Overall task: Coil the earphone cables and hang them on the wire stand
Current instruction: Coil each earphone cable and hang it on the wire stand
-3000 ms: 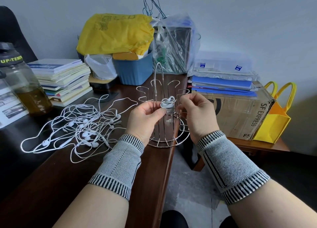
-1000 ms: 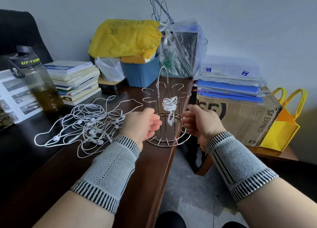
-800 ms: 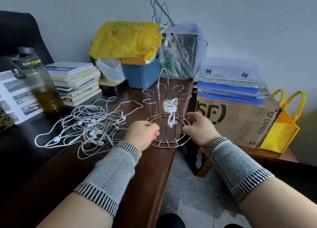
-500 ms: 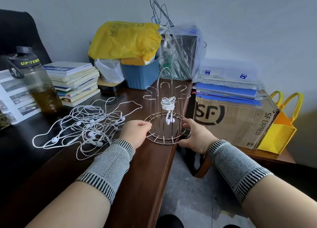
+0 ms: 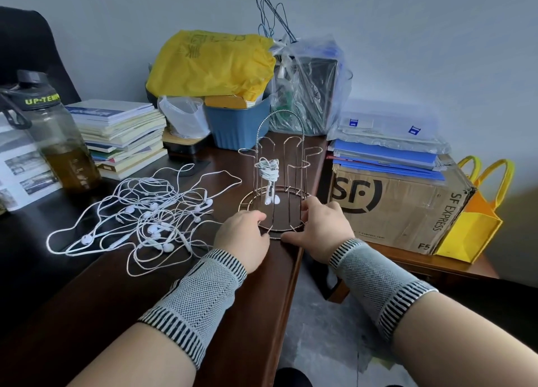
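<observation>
Wire stand (image 5: 276, 182): it is stood upright near the right edge of the brown table (image 5: 145, 299).
Left hand (image 5: 244, 235): the near left part of the stand's round base is held by curled fingers.
Right hand (image 5: 323, 226): the right side of the base is gripped, thumb in front.
Coiled earphone (image 5: 267, 169): 1 is hung on a hook of the stand, with its buds dangling below.
Loose earphones (image 5: 145, 217): a white tangle is spread on the table, left of the stand; the number can't be told.
Wrist bands: 1 grey band is worn on each wrist.
Cardboard box (image 5: 401, 209): it is seen just right of the stand.
</observation>
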The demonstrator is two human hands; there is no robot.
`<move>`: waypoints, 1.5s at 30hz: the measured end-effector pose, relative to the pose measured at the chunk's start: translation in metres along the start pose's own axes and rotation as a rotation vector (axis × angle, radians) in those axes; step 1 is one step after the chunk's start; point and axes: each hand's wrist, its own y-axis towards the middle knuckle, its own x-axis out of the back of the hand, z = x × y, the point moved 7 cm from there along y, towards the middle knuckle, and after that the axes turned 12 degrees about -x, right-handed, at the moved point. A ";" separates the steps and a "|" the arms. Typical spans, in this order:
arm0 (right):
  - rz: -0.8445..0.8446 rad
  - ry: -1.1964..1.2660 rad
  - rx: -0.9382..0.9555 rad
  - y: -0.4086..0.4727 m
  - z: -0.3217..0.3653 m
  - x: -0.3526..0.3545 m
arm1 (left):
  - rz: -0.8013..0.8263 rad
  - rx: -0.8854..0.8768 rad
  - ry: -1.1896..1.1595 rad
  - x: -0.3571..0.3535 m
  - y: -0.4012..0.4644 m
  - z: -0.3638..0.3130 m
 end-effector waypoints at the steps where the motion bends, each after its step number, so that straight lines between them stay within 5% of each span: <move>1: -0.030 -0.016 -0.015 -0.002 0.005 -0.001 | -0.007 -0.007 0.010 0.000 0.001 0.002; 7: -0.183 -0.106 -0.002 -0.014 0.032 -0.011 | -0.001 -0.037 0.111 -0.004 0.002 0.004; 27: -0.155 -0.127 0.180 -0.015 0.038 -0.021 | 0.111 -0.134 0.139 -0.012 0.001 0.000; 36: -0.208 -0.186 0.275 -0.013 0.064 -0.024 | -0.132 -0.208 0.043 0.027 -0.001 -0.007; 40: -0.463 -0.013 0.447 -0.029 0.077 -0.020 | -0.355 -0.071 0.015 0.081 -0.015 0.034; 45: -0.329 0.315 0.609 -0.065 0.122 -0.036 | -0.254 0.192 0.135 0.093 -0.032 0.101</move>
